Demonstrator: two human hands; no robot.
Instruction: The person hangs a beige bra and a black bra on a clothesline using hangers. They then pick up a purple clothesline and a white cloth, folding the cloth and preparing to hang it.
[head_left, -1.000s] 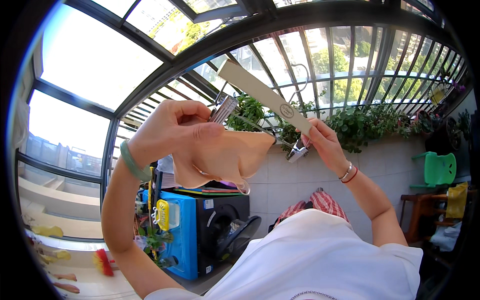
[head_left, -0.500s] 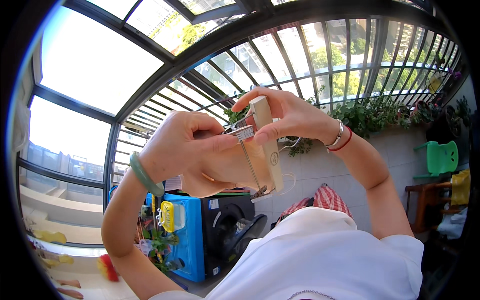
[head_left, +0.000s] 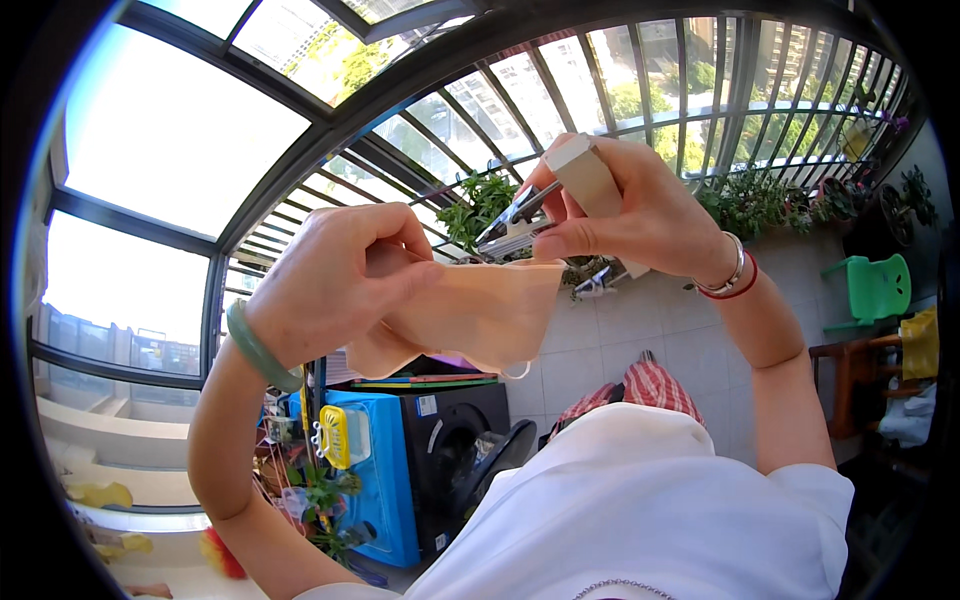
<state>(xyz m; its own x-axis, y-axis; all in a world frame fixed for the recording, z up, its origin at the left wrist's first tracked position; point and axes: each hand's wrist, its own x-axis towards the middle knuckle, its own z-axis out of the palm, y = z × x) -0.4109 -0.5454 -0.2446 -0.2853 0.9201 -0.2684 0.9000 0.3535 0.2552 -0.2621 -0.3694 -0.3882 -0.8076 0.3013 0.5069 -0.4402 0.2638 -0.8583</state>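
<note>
A beige cloth garment [head_left: 490, 315] hangs in front of me, its upper edge pinched between the thumb and fingers of my left hand [head_left: 335, 275]. A thin loop shows at its lower edge. To the right, my right hand [head_left: 655, 205] grips a pale wooden clip hanger [head_left: 588, 178], its bar pointing toward me. One metal clip [head_left: 510, 230] juts out beside my right thumb, just above the garment's top edge. A second clip [head_left: 597, 283] shows below that hand. Whether the garment's right corner touches the hanger, I cannot tell.
A black front-loading washing machine [head_left: 455, 430] with its door ajar stands below, beside a blue cover [head_left: 385, 500] holding a yellow soap dish [head_left: 336, 437]. Potted plants [head_left: 765, 215] line the barred window. A green chair [head_left: 872, 292] stands at the right.
The garment has come away from the hanger's clips. My right hand has tilted the hanger and drawn it up and right, while my left hand has shifted slightly left with the garment.
</note>
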